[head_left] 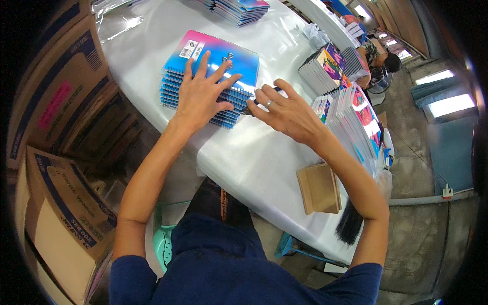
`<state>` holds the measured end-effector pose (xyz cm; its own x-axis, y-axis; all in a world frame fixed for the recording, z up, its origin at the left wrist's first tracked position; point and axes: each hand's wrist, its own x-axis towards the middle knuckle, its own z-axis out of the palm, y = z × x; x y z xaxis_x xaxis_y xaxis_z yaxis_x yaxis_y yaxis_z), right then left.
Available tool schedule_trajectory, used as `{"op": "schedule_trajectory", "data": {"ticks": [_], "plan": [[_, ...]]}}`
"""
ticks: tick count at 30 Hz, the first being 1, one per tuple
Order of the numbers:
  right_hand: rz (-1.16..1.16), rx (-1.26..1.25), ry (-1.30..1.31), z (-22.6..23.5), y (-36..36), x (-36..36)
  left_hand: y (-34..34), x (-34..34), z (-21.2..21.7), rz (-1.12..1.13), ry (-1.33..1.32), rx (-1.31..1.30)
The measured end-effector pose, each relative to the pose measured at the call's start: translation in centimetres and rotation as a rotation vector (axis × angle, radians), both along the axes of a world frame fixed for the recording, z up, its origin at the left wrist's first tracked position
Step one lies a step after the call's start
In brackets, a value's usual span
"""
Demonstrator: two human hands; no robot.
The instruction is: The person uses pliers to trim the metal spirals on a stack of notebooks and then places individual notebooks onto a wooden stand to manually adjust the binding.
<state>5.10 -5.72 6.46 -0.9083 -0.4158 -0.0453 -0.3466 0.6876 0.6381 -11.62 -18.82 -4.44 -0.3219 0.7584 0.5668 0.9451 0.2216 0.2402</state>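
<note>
The stack of blue-and-pink spiral notebooks (243, 66) sits on the white-covered table (244, 162) near the edge on my side, probably to keep it within easy reach. My left hand (197, 99) lies on top, fingers spread wide and gripping nothing, seemingly to steady the pile. My right hand (285, 114) is curled around a dark tool (247, 110), mostly hidden, at the stack's near right corner. Brown boards (318, 189) lie beyond my right forearm; more books (351, 124) stand past them, likely set aside for working room.

A workshop, with stacked notebooks (246, 63), cartons (68, 213) and a co-worker (375, 61).
</note>
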Motion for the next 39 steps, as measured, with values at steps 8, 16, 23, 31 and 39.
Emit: {"op": "schedule_trajectory", "data": {"ticks": [8, 16, 23, 31, 39], "plan": [[-0.198, 0.047, -0.043, -2.1, -1.4, 0.8, 0.2, 0.0, 0.0, -0.02, -0.015, -0.013], [-0.138, -0.212, 0.051, -0.9, -0.7, 0.5, 0.0, 0.8, -1.1, 0.015, 0.0, 0.012], [0.044, 0.087, -0.045, -1.1, 0.6, 0.3, 0.0, 1.0, -0.9, 0.015, -0.006, 0.006], [-0.291, -0.143, 0.039, -1.9, -1.8, 0.3, 0.0, 1.1, -1.3, 0.025, -0.023, 0.034], [-0.019, 0.041, -0.081, -2.8, 0.6, 0.1, 0.0, 1.4, -1.4, 0.028, -0.03, 0.006]]}}
